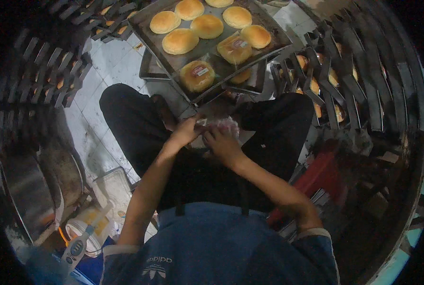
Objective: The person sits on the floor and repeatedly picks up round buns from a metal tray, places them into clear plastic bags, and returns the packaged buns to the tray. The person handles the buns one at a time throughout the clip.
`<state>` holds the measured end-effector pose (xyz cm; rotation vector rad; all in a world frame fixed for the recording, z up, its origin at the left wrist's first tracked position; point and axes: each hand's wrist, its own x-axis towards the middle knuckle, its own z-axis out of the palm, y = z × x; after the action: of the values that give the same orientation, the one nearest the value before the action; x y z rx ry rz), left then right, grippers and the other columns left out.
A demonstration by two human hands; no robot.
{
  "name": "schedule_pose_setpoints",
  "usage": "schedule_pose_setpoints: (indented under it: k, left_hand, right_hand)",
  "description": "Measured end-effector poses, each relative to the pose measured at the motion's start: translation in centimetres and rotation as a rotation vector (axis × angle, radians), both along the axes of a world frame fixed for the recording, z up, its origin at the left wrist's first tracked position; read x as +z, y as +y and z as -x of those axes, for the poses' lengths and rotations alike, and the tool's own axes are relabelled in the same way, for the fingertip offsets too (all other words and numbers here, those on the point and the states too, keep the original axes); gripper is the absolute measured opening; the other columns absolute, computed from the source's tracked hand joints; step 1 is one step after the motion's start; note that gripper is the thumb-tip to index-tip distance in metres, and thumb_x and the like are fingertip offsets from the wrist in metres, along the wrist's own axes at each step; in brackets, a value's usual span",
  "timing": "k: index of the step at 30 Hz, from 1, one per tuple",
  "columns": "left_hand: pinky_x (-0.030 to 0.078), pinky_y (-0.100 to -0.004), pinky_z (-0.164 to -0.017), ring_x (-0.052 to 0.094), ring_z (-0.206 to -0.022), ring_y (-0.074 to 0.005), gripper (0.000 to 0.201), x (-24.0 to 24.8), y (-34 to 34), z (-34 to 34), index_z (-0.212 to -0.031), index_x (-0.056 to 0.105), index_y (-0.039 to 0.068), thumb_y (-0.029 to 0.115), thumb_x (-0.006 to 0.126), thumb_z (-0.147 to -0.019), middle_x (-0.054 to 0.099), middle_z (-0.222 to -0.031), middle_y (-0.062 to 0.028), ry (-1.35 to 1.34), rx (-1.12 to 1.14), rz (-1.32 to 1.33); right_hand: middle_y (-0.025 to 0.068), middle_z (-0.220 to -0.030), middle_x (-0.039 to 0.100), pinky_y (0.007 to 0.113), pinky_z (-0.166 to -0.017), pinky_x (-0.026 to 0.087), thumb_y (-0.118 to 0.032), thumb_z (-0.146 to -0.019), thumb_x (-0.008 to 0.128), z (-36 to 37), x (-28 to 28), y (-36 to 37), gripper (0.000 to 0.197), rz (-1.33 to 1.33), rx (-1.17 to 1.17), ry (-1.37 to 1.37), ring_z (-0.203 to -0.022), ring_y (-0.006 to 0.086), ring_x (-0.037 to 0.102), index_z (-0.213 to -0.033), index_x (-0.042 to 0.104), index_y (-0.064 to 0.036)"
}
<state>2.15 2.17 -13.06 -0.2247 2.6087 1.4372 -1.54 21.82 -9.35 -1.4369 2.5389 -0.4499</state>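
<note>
Far left, a white tub (89, 228) stands by my side, with a grey-and-white device (76, 249) in front of it; any marking on it is too small for me to read. White lettering and an emblem are printed on my blue shirt (212, 242). My left forearm reaches up and inward, and my left hand (186, 131) pinches a small pale piece (201, 122) between thumb and fingers, just short of the tray's (172, 71) near corner. By that corner lies a wrapped bun (197, 80) with a red-and-white label; plain buns (180, 41) lie behind it. The crumpled clear plastic (228, 126) is between my knees, below the near corner. My right forearm slants inward, my right hand (224, 146) bent over the plastic; I cannot tell how tightly its fingers close. Beyond, near the tray's right-hand edge, sits a second wrapped bun (235, 51), similarly labelled. Far right stands a dark rack (335, 80).
</note>
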Motion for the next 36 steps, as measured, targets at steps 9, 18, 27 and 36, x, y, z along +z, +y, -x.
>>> schedule_pose_setpoints:
  k: [9,18,27,36]
  left_hand:
    - [0.049,-0.0365,-0.091,0.067,-0.105,-0.0274,0.041,1.5,-1.3,1.0,-0.124,0.063,0.001,0.033,0.06,-0.097,0.07,-0.11,-0.0177,-0.199,0.116,-0.158]
    - [0.048,-0.0297,-0.09,0.064,-0.101,-0.0174,0.044,7.3,-1.4,-0.7,-0.122,0.063,0.002,0.04,0.053,-0.102,0.07,-0.106,-0.0073,0.011,0.272,-0.877]
    - [0.055,-0.0283,-0.067,0.067,-0.078,-0.0181,0.047,11.5,-1.9,0.7,-0.112,0.065,-0.001,0.043,0.054,-0.1,0.071,-0.098,-0.0126,-0.294,0.433,-0.84]
    - [0.055,-0.0415,-0.09,0.06,-0.112,-0.0214,0.066,13.8,-5.0,0.5,-0.137,0.046,0.001,0.053,0.052,-0.098,0.051,-0.136,-0.0159,0.313,0.423,-1.19]
  right_hand:
    - [0.0198,-0.118,0.063,0.046,-0.098,0.047,-0.03,-0.076,0.079,3.6,1.6,-1.2,0.057,-0.177,0.353,-0.327,-0.113,0.0362,0.059,-0.121,0.062,-0.0019]
    - [0.0111,-0.149,0.049,0.036,-0.115,0.029,-0.024,-0.098,0.061,9.1,17.3,4.9,0.051,0.219,0.131,-1.157,-0.14,0.0247,0.04,-0.144,0.049,-0.0068]
    - [0.0161,-0.153,0.039,0.045,-0.118,0.026,-0.01,-0.086,0.066,7.4,17.6,2.7,0.06,0.125,0.437,-0.636,-0.143,0.0366,0.033,-0.143,0.05,-0.0068]
    - [0.0154,-0.153,0.04,0.046,-0.118,0.028,-0.021,-0.097,0.057,6.8,18.7,-1.3,0.05,0.22,0.262,-0.434,-0.144,0.0397,0.031,-0.145,0.048,-0.0128]
